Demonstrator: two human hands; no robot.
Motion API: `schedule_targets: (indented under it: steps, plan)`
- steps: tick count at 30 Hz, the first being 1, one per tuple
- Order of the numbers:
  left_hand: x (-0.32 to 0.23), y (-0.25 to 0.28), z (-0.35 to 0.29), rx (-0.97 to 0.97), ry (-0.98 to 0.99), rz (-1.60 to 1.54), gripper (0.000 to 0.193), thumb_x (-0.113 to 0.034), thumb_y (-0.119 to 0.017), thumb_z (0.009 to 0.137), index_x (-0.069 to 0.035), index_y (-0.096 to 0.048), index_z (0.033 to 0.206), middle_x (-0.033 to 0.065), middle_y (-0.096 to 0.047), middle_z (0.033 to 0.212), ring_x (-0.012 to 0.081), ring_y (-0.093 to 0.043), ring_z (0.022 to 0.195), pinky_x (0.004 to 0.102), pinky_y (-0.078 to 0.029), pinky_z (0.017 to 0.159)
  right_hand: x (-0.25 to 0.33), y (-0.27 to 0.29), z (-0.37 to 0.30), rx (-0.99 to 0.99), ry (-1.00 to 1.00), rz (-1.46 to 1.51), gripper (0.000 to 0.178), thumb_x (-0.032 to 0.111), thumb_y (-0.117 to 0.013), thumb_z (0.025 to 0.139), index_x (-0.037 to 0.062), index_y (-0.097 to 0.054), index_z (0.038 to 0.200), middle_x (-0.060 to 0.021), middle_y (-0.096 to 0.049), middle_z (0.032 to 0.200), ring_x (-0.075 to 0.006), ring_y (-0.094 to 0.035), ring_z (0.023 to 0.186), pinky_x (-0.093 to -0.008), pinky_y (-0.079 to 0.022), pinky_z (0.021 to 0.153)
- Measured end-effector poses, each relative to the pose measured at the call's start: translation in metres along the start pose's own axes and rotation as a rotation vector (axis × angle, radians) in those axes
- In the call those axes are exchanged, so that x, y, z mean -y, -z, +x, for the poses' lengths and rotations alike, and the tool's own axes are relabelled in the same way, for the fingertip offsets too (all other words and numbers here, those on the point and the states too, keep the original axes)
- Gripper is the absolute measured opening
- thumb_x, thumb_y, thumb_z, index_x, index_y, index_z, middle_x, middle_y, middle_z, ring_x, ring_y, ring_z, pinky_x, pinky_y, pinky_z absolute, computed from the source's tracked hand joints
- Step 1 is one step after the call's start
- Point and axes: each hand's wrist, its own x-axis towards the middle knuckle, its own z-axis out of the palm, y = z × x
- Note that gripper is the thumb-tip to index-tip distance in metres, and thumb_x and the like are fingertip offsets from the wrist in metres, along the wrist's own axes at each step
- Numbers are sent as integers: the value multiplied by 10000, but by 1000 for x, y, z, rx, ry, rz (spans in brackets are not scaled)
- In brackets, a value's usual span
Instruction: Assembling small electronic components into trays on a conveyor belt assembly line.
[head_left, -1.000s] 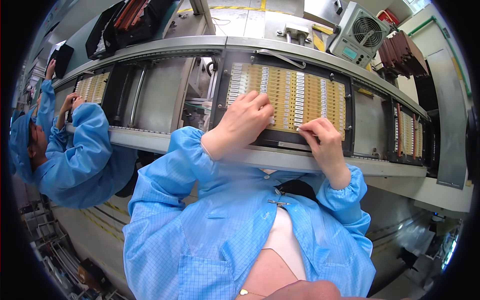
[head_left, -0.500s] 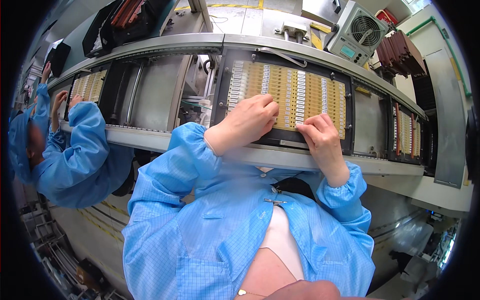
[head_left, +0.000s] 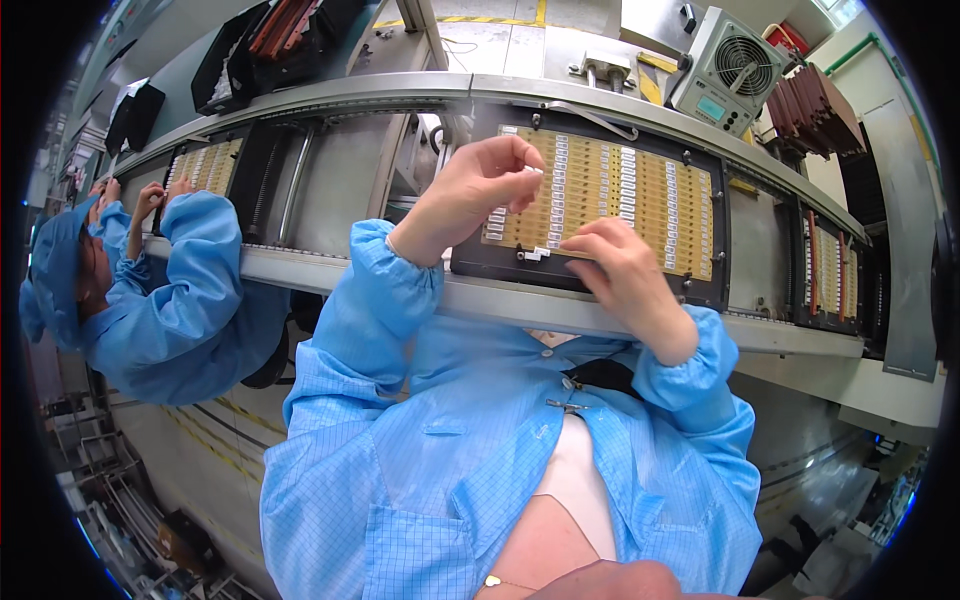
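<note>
A yellow-tan circuit board panel [head_left: 590, 190], with columns of small white rectangular parts, lies in a black frame [head_left: 475, 252] before me. Above its left part is my left hand [head_left: 475, 190], raised, thumb and forefinger pinched on a small white piece [head_left: 534, 170]. My right hand [head_left: 628, 270] is low over the panel's near edge, its thumb and forefinger apart. Just left of those fingertips, several loose white pieces [head_left: 537, 254] lie at the frame's near edge. Whether the right fingertips touch the panel, I cannot tell.
The frame sits on a metal-railed conveyor [head_left: 480, 292]. Farther right stands another framed panel [head_left: 830, 265]. A fan unit [head_left: 728, 75] stands beyond the far rail, beside stacked brown trays [head_left: 815, 110]. On my left, a co-worker in blue [head_left: 165, 300] handles another panel [head_left: 208, 165].
My left hand has lifted off the panel and away from me, pinching a white piece. My right hand has shifted left and its fingers have parted. Loose white pieces now show at the near edge.
</note>
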Motion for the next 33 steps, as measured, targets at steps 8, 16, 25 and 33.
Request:
schedule_targets:
  steps: [8, 16, 25, 33]
  plan:
    - [15, 2, -11, -219, 93, -383, 215, -93, -642, 924, -10, -618, 1121, 16, -613, 942, 81, -594, 843, 189, -524, 797, -1, -31, 22, 115, 35, -64, 163, 50, -726, 791, 11, -634, 920, -140, -607, 948, -339, -599, 940, -427, -512, 828]
    - [30, 12, -8, -129, 236, -280, 344, -299, -557, 1021, 26, -645, 1092, 44, -606, 901, 80, -557, 715, 184, -496, 664, -3, -7, 31, 75, -136, 69, 106, 45, -717, 816, 15, -656, 897, -131, -606, 931, -278, -657, 818, -380, -552, 730]
    - [41, 1, 2, -154, 395, -626, 464, -391, -441, 1053, 44, -602, 1079, 88, -629, 883, 143, -594, 674, 216, -522, 559, 5, 27, 43, -224, 5, -40, 69, 14, -700, 856, 17, -674, 920, -126, -628, 952, -257, -653, 787, -339, -539, 688]
    - [-59, 244, -12, -688, -179, -356, 263, -188, -456, 973, 23, -611, 945, 109, -592, 755, 170, -566, 623, 260, -498, 549, -28, 59, -13, -239, -254, -42, 42, -12, -663, 871, -25, -657, 911, -123, -614, 848, -188, -579, 689, -302, -467, 637]
